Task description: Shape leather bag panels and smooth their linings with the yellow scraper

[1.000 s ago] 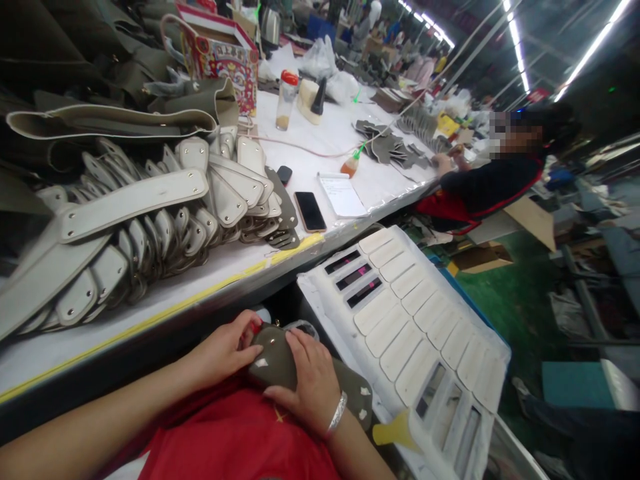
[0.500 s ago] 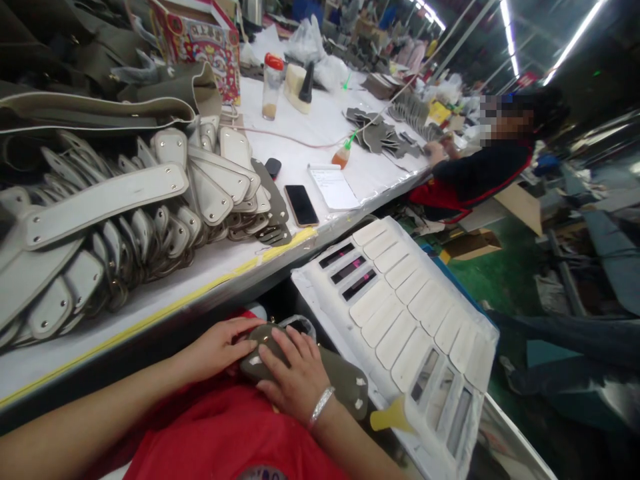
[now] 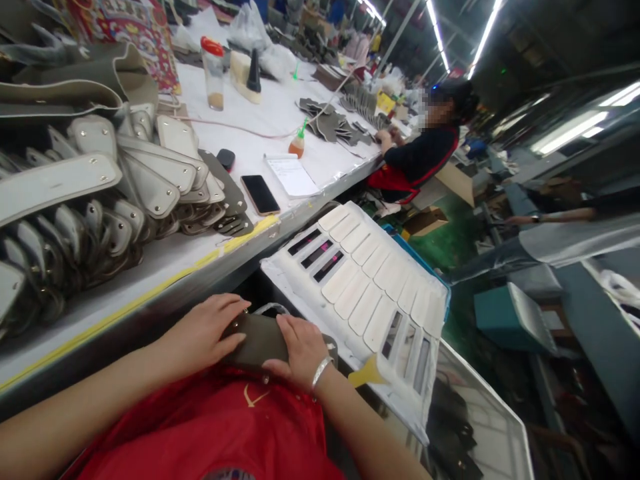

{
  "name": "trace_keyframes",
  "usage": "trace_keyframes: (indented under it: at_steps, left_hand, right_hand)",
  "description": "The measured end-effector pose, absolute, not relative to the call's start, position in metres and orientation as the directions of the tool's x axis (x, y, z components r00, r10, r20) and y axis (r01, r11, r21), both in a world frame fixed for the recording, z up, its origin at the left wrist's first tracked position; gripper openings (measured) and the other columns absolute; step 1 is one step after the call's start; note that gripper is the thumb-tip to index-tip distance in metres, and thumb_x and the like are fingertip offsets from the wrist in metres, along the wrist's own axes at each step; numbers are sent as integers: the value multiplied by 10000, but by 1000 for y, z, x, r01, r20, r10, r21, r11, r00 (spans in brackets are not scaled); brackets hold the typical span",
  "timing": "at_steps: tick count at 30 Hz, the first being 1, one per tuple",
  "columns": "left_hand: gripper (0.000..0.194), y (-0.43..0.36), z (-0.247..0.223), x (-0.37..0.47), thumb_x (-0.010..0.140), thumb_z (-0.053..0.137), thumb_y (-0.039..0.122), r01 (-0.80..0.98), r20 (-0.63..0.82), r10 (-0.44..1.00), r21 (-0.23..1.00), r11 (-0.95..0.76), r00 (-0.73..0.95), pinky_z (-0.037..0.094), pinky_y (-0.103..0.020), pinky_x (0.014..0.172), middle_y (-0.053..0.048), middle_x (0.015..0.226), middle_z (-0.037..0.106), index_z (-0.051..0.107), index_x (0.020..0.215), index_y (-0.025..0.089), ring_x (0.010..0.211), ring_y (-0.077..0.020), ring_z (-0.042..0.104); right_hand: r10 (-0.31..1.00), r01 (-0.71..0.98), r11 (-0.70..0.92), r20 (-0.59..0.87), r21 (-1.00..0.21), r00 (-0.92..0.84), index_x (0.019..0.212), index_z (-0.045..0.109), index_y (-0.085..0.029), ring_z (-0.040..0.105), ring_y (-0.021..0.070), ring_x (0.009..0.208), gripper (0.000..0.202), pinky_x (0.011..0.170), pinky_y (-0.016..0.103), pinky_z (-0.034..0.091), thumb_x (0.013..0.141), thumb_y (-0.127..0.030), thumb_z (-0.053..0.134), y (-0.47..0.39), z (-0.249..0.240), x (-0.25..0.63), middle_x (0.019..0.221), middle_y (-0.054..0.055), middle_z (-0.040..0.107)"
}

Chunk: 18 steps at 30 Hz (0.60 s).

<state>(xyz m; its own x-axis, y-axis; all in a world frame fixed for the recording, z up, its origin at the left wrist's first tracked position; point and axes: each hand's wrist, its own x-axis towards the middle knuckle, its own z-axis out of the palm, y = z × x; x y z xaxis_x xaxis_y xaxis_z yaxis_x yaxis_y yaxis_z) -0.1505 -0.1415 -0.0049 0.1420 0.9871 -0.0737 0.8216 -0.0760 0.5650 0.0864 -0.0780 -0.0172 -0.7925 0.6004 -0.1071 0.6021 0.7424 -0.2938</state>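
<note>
A dark grey-green strap piece [image 3: 260, 340] with small metal studs lies over the red apron at the table's edge. My left hand [image 3: 213, 330] grips its left end, thumb on top and fingers over the far edge. Farther right, my right hand [image 3: 301, 353], with a silver bracelet at the wrist, holds the same piece with the thumb at the near edge. Some fingertips are hidden behind the piece. White tabs show at its right end, beside the right hand.
Studded pale straps [image 3: 150, 180] pile up on the table at left. A phone [image 3: 260, 195], notepad [image 3: 291, 175] and glue bottle [image 3: 297, 143] lie beyond. A tray of pale pieces [image 3: 350, 303] stands right, near a yellow funnel-like object [image 3: 367, 373]. A person [image 3: 425, 147] sits farther along.
The view has turned right. My hands have moved apart along the piece; the right hand no longer covers its middle, and the left hand now grips its left end.
</note>
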Motion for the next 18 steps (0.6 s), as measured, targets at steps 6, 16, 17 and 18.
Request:
trace_keyframes:
  at_steps: [6,16,17,18]
  left_hand:
    - [921,-133,-18,-92,641,608,594,859,-48,918,376,-348,393,197,-480,1063,-170,1393,407,342,1368,96,1248,-324,360]
    - [702,-128,-20,-88,702,583,547,900,-57,929,276,-336,365,288,-465,957,-165,1200,555,491,1246,113,1071,-322,483]
    - [694,-127,-19,-87,704,579,548,902,-64,929,269,-337,366,287,-465,956,-165,1202,553,494,1240,116,1073,-322,481]
    - [694,-126,-19,-86,701,580,550,904,-70,928,263,-337,366,285,-464,957,-165,1205,550,494,1239,120,1077,-322,479]
  right_hand:
    - [601,613,738,-138,-281,-787,1378,311,-124,380,273,1217,857,1036,435,262,760,-704,442,-79,-11,90,1378,130,410]
    - [777,854,488,-357,-180,-519,946,567,-168,596,248,848,530,722,363,440,904,-577,233,-47,-14,131,908,99,628]
    - [777,849,493,-343,-190,-528,922,564,-171,593,240,839,513,714,352,436,906,-570,241,-47,-16,131,896,91,625]
    - [774,844,499,-335,-199,-537,905,561,-174,589,233,832,504,709,345,432,907,-568,246,-47,-18,131,883,85,623]
